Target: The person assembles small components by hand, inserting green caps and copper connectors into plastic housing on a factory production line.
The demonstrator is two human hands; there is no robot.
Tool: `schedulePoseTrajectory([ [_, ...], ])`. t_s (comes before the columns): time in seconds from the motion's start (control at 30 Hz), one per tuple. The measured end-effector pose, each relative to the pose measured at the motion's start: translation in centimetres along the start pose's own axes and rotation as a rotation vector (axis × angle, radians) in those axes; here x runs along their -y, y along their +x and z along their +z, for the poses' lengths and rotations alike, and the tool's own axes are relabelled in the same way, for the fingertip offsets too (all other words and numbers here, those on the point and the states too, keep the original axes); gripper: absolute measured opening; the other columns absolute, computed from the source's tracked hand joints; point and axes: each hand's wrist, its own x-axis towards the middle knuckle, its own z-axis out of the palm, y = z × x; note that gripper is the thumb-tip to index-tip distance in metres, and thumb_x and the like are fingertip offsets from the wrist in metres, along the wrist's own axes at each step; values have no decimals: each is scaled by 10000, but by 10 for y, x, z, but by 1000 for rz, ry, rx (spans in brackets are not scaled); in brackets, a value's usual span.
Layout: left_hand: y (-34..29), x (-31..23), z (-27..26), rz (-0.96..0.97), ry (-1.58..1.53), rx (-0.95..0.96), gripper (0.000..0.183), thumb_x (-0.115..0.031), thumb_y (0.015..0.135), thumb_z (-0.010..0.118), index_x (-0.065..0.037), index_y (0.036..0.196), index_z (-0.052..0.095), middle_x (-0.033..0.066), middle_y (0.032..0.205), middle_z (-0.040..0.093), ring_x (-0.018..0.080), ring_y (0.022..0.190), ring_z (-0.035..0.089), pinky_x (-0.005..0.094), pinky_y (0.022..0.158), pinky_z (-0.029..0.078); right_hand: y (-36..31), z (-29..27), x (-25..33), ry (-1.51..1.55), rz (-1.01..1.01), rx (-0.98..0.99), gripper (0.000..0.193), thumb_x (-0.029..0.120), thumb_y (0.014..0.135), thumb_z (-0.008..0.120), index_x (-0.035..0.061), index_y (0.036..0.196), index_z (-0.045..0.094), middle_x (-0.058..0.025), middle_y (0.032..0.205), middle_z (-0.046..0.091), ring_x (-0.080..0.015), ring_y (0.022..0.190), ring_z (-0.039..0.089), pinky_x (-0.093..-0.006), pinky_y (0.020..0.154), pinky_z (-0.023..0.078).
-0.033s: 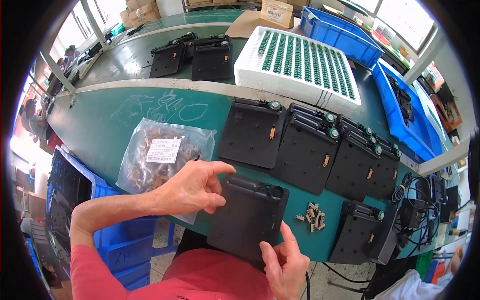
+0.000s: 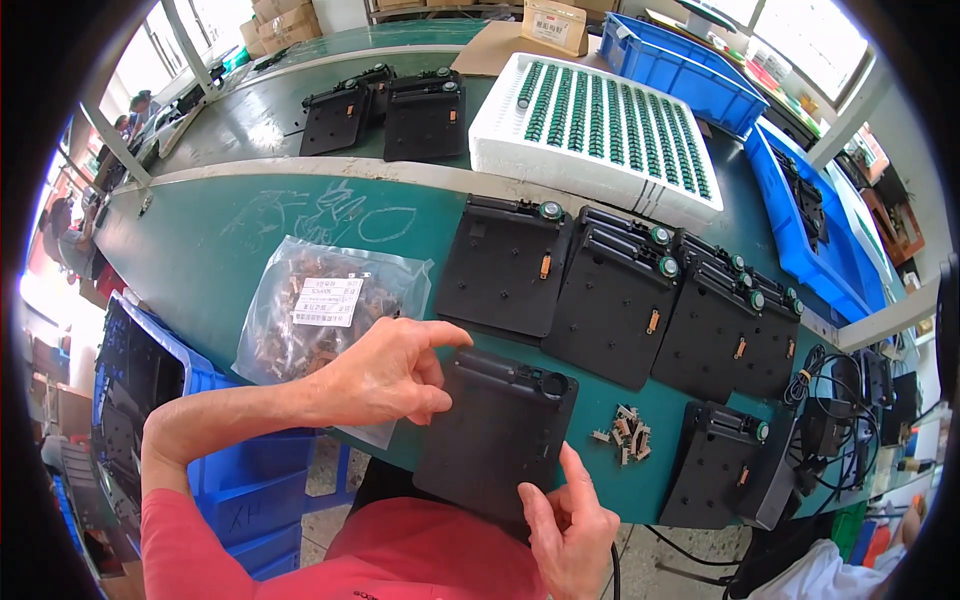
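where a clear bag of small parts lies beyond the left hand, that hand is half curled, forefinger out at the upper left corner of a black panel; pinch or not, can't tell. panel lies between both hands, round socket seemingly unfilled. right hand grips its right edge, thumb and forefinger. loose parts beyond right hand. step, judged: positioning panel. next move likely wants one hand steadying, other free.
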Motion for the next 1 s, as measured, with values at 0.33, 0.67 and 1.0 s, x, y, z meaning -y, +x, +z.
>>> schedulePoseTrajectory([
  [0.33,17,-20,-4,52,262,67,564,-26,704,602,106,1225,433,190,635,660,257,595,680,341,632,549,17,1,1,-473,-169,-134,421,210,804,757,3,1144,622,-92,641,645,-241,469,600,-317,443,438],
  [0.67,29,-40,-23,348,645,-169,395,-85,757,694,-1,1105,529,212,676,613,372,672,625,440,623,478,11,5,-12,-315,-185,-261,388,217,826,750,76,1171,640,-99,547,553,-271,450,561,-344,442,429],
  [1.0,200,-61,-144,676,890,-813,195,3,742,646,-5,930,698,155,892,632,311,850,622,403,764,487,10,5,-16,-172,-280,-372,204,121,836,734,52,1022,689,-124,618,599,-254,482,578,-321,463,451],
])
